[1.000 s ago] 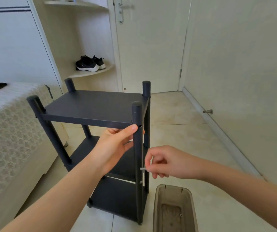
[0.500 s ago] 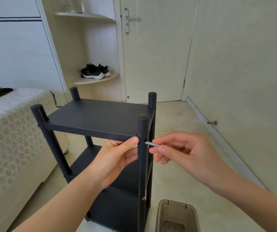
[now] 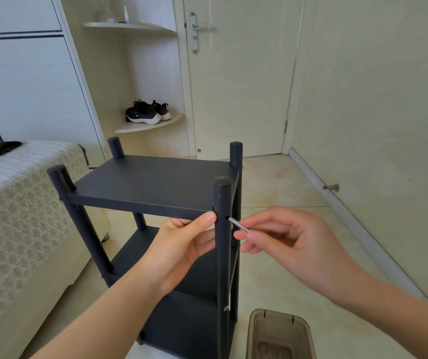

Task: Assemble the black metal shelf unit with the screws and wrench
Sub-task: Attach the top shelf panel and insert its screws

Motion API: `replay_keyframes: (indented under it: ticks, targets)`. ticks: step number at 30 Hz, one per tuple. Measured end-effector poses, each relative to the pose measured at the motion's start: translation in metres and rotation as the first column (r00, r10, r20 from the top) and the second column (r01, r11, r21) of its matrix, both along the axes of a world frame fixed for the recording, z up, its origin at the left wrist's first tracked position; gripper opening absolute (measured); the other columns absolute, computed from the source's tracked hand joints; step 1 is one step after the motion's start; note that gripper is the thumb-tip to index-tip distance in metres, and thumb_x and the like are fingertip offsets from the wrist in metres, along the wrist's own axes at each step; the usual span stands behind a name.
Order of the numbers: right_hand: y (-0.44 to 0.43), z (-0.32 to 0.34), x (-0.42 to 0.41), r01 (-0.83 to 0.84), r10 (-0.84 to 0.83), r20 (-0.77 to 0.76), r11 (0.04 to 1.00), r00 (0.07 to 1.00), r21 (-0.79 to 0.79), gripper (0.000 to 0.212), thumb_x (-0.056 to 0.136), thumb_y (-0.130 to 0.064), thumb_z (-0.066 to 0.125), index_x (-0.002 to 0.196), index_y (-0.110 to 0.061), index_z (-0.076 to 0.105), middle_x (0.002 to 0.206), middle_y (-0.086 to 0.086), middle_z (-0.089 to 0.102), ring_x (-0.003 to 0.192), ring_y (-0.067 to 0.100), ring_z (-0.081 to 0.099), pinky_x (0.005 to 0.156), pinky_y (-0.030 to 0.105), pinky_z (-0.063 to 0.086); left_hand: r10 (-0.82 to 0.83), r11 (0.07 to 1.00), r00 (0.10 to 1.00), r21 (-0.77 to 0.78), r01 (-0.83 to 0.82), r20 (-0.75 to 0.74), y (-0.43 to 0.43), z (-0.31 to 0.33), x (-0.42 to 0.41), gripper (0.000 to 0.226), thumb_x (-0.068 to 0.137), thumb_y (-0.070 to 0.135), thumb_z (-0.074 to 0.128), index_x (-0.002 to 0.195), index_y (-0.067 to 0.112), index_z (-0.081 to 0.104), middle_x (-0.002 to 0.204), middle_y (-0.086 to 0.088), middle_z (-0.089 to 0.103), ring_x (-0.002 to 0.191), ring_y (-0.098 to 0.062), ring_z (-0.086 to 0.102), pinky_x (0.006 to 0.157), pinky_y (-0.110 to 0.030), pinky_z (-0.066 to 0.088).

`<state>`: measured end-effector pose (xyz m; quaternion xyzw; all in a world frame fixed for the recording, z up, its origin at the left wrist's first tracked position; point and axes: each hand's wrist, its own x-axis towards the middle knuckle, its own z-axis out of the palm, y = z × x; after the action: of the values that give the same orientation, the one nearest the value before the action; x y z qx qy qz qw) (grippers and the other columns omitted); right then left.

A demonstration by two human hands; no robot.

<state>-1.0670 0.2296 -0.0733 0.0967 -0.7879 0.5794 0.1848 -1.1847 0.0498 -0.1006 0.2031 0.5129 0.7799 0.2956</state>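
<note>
The step in hand looks like starting a screw (image 3: 238, 224) into the side hole (image 3: 227, 218) of the near-right post (image 3: 222, 255) of the black shelf unit (image 3: 140, 255).

The right hand (image 3: 293, 244) pinches the screw's head end between thumb and forefinger, the other fingers loosely curled. The left hand (image 3: 179, 250) grips the front edge of the top shelf (image 3: 155, 182), thumb on its face just beside the post, fingers underneath.

The screw sits at 3 o'clock of the post, with its tip at the mouth of the hole. Its long axis slants: the tip aims toward 10 o'clock, the head toward 4 o'clock.

To do this well, the screw should probably be levelled until it is square to the post. The left hand should nudge the shelf so that the holes line up. The first turns should be by finger, to avoid cross-threading.

A brown plastic box (image 3: 280, 335) stands on the floor at 5 o'clock of the unit.
</note>
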Motion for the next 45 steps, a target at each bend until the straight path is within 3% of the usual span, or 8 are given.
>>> replay_keyframes:
  ticks: [11,15,21,41,45]
  targets:
    - [-0.0021,-0.0056,-0.0019,0.001,-0.001,-0.023,1.0,1.0,-0.021,0.012,0.088,-0.011,0.07,0.097,-0.018,0.075,0.088,0.0,0.077,0.082,0.017,0.074,0.076,0.021,0.057,0.035,0.999,0.999,-0.007,-0.036,-0.026,0.0012,0.004,0.0044,0.036,0.079,0.034,0.076,0.107,0.011,0.078,0.118,-0.016,0.073,0.111,-0.028,0.07,0.084,-0.026,0.058]
    - [-0.003,-0.006,-0.0019,0.04,-0.036,-0.055,0.997,0.998,0.07,0.012,0.089,-0.015,0.069,0.098,-0.022,0.074,0.088,-0.005,0.076,0.083,0.014,0.074,0.082,0.028,0.058,0.04,0.999,0.999,-0.018,-0.041,-0.024,0.0022,0.0044,0.0055,0.036,0.078,0.036,0.076,0.104,0.011,0.079,0.115,-0.017,0.073,0.11,-0.028,0.071,0.083,-0.025,0.057]
    - [-0.0043,-0.0032,-0.0019,0.077,-0.064,-0.107,0.989,0.992,0.129,0.012,0.089,-0.017,0.068,0.099,-0.023,0.073,0.088,-0.008,0.076,0.081,0.008,0.073,0.08,0.026,0.058,0.025,0.999,0.999,-0.026,-0.026,-0.04,0.0027,0.0052,0.0056,0.037,0.079,0.04,0.076,0.105,0.013,0.079,0.116,-0.014,0.074,0.112,-0.026,0.07,0.085,-0.024,0.057]
    - [-0.0067,-0.0031,-0.0048,0.13,-0.103,-0.148,0.975,0.984,0.18,0.019,0.088,-0.015,0.069,0.098,-0.03,0.072,0.087,-0.009,0.076,0.08,0.005,0.073,0.08,0.027,0.058,0.046,0.998,0.998,-0.037,-0.048,-0.048,0.0031,0.0044,0.0051,0.034,0.081,0.037,0.073,0.104,0.012,0.079,0.116,-0.014,0.074,0.11,-0.026,0.071,0.084,-0.024,0.057]
    - [-0.0078,-0.0038,-0.0062,0.162,-0.129,-0.16,0.962,0.979,0.221,0.02,0.089,-0.012,0.069,0.102,-0.025,0.073,0.088,-0.01,0.075,0.08,0.003,0.072,0.081,0.026,0.058,0.049,0.998,0.997,-0.041,-0.051,-0.056,0.0037,0.0049,0.0057,0.035,0.081,0.038,0.073,0.104,0.012,0.08,0.116,-0.014,0.074,0.11,-0.026,0.07,0.085,-0.023,0.056]
